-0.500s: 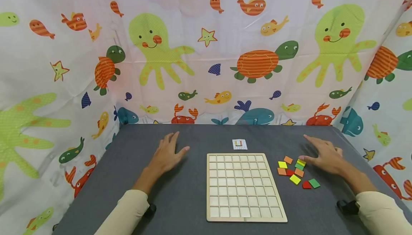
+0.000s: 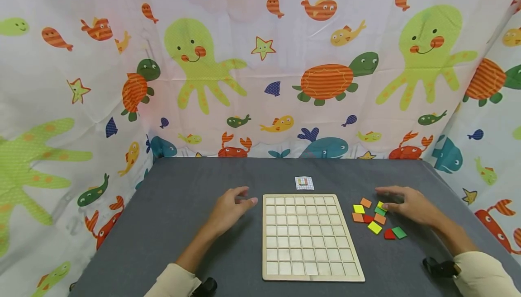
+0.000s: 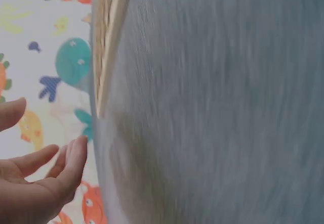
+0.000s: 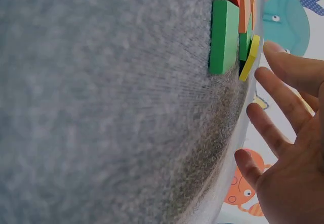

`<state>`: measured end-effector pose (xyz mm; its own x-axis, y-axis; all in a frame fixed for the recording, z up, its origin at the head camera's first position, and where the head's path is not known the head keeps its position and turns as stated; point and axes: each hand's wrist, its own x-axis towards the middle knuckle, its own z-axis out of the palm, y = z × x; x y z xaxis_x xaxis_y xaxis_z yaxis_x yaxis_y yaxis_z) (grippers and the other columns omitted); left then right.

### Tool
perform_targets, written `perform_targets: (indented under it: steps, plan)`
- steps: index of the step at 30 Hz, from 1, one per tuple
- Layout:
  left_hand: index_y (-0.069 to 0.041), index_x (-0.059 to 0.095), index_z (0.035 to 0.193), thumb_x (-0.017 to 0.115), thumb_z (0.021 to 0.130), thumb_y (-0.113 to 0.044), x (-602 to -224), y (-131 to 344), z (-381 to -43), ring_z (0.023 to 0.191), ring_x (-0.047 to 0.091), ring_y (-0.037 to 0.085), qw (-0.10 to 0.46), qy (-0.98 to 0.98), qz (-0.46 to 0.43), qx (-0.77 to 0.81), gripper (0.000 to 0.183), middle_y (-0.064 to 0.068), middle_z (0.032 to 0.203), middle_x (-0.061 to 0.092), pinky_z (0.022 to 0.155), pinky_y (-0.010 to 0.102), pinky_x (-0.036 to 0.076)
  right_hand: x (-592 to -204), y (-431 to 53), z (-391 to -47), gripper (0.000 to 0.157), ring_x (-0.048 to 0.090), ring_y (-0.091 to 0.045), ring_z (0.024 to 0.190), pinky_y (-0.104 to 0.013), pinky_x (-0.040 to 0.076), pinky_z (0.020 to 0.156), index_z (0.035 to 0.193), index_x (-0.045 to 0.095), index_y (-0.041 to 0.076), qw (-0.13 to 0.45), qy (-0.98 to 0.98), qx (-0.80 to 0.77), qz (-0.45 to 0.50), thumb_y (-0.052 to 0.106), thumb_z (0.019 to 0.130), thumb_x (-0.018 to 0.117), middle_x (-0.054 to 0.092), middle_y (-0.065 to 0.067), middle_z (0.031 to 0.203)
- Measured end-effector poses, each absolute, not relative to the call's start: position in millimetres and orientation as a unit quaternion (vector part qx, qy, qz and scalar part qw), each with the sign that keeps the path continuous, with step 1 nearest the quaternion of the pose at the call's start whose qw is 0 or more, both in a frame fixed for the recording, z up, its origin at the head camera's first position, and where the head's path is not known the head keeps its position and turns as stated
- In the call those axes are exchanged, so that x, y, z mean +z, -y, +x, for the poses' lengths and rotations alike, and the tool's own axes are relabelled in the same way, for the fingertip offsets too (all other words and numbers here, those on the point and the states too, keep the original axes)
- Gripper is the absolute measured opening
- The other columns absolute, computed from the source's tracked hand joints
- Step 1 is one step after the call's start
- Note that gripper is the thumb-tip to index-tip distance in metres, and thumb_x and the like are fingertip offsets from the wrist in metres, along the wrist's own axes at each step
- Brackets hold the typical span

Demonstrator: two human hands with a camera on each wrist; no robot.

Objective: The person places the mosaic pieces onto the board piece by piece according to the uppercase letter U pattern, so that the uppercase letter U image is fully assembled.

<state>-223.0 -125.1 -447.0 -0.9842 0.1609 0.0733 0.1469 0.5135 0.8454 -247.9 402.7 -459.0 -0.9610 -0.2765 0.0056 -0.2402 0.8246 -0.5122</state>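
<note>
My left hand (image 2: 229, 211) hovers over the table left of a wooden grid board (image 2: 266, 238), fingers loosely bent with nothing in them. In the left wrist view its relaxed fingers (image 3: 76, 158) stand apart from the board's edge (image 3: 114, 37). My right hand (image 2: 413, 204) is over the far right of a loose group of coloured tiles, its thumb by a yellow tile (image 2: 381, 205) that leans on a green one. The right wrist view has the fingers spread and holding nothing, near the yellow tile (image 4: 250, 59) and a green tile (image 4: 225, 37).
A small card with a coloured grid pattern (image 2: 304, 183) lies behind the board. Orange (image 2: 366, 202), red (image 2: 389, 234), yellow (image 2: 374, 227) and green (image 2: 399, 232) tiles lie right of the board on the grey table (image 2: 228, 265). A sea-animal curtain (image 2: 252, 80) hangs behind.
My left hand has moved right and nearer to me, towards the board, its fingers more bent. My right hand has come slightly nearer to me. The tiles and board stay in place.
</note>
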Motion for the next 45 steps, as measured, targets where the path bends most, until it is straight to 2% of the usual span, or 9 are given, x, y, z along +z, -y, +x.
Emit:
perform_targets:
  steps: [7, 15, 20, 24, 28, 32, 38, 45]
  plan:
    - [0.007, 0.051, 0.151, 0.073, 0.102, -0.030, -449, 114, -203, 0.120, 0.070, 0.036, 0.104, -0.791, 0.082, 0.598, 0.065, 0.029, 0.146, 0.055, 0.096, 0.044, 0.064, -461, -404, -243, 0.047, 0.052, -0.054, 0.131, -0.084, 0.038, 0.101, 0.137, 0.070, 0.005, 0.051, -0.948, -0.282, -0.136, 0.004, 0.090, 0.074, 0.065, -0.027, 0.139]
    - [0.012, 0.048, 0.151, 0.072, 0.102, -0.020, -456, 108, -189, 0.126, 0.065, 0.035, 0.160, -0.742, 0.067, 0.647, 0.063, 0.031, 0.146, 0.052, 0.092, 0.046, 0.066, -462, -407, -242, 0.043, 0.057, -0.049, 0.126, -0.080, 0.043, 0.098, 0.132, 0.074, 0.008, 0.047, -0.949, -0.276, -0.148, 0.006, 0.089, 0.077, 0.071, -0.020, 0.133]
    - [0.012, 0.047, 0.151, 0.071, 0.102, -0.018, -461, 106, -186, 0.126, 0.065, 0.033, 0.174, -0.727, 0.060, 0.661, 0.063, 0.030, 0.145, 0.051, 0.090, 0.044, 0.067, -461, -408, -241, 0.038, 0.058, -0.044, 0.119, -0.073, 0.049, 0.093, 0.127, 0.077, 0.010, 0.046, -0.955, -0.258, -0.137, 0.014, 0.089, 0.081, 0.072, -0.018, 0.128]
    - [0.013, 0.048, 0.150, 0.071, 0.102, -0.017, -463, 104, -184, 0.126, 0.065, 0.032, 0.178, -0.720, 0.058, 0.668, 0.062, 0.029, 0.143, 0.052, 0.089, 0.044, 0.067, -459, -408, -242, 0.036, 0.059, -0.034, 0.110, -0.052, 0.054, 0.087, 0.122, 0.080, 0.010, 0.053, -0.961, -0.245, -0.120, 0.023, 0.089, 0.084, 0.073, -0.012, 0.120]
    - [0.013, 0.048, 0.149, 0.071, 0.102, -0.017, -463, 103, -181, 0.127, 0.064, 0.032, 0.182, -0.716, 0.058, 0.672, 0.061, 0.029, 0.142, 0.053, 0.087, 0.043, 0.068, -459, -409, -242, 0.039, 0.057, -0.025, 0.100, -0.036, 0.049, 0.079, 0.119, 0.080, 0.008, 0.059, -0.964, -0.236, -0.111, 0.030, 0.088, 0.086, 0.071, -0.006, 0.110]
    - [0.013, 0.049, 0.149, 0.070, 0.102, -0.018, -462, 103, -179, 0.128, 0.062, 0.034, 0.187, -0.715, 0.059, 0.671, 0.060, 0.030, 0.143, 0.053, 0.086, 0.043, 0.068, -460, -410, -241, 0.038, 0.055, -0.023, 0.095, -0.034, 0.047, 0.076, 0.118, 0.080, 0.007, 0.058, -0.963, -0.238, -0.111, 0.031, 0.088, 0.086, 0.070, -0.004, 0.106]
    - [0.013, 0.049, 0.149, 0.070, 0.102, -0.018, -463, 102, -180, 0.130, 0.062, 0.036, 0.194, -0.715, 0.056, 0.670, 0.060, 0.029, 0.143, 0.054, 0.086, 0.043, 0.068, -459, -408, -239, 0.037, 0.055, -0.025, 0.098, -0.034, 0.047, 0.077, 0.117, 0.080, 0.007, 0.053, -0.963, -0.243, -0.102, 0.028, 0.088, 0.087, 0.070, -0.006, 0.108]
    - [0.012, 0.050, 0.149, 0.072, 0.099, -0.014, -464, 101, -180, 0.123, 0.066, 0.033, 0.192, -0.722, 0.055, 0.662, 0.060, 0.027, 0.141, 0.055, 0.084, 0.041, 0.068, -453, -396, -237, 0.041, 0.057, -0.025, 0.100, -0.034, 0.047, 0.076, 0.119, 0.080, 0.011, 0.044, -0.965, -0.240, -0.095, 0.038, 0.089, 0.086, 0.071, -0.006, 0.110]
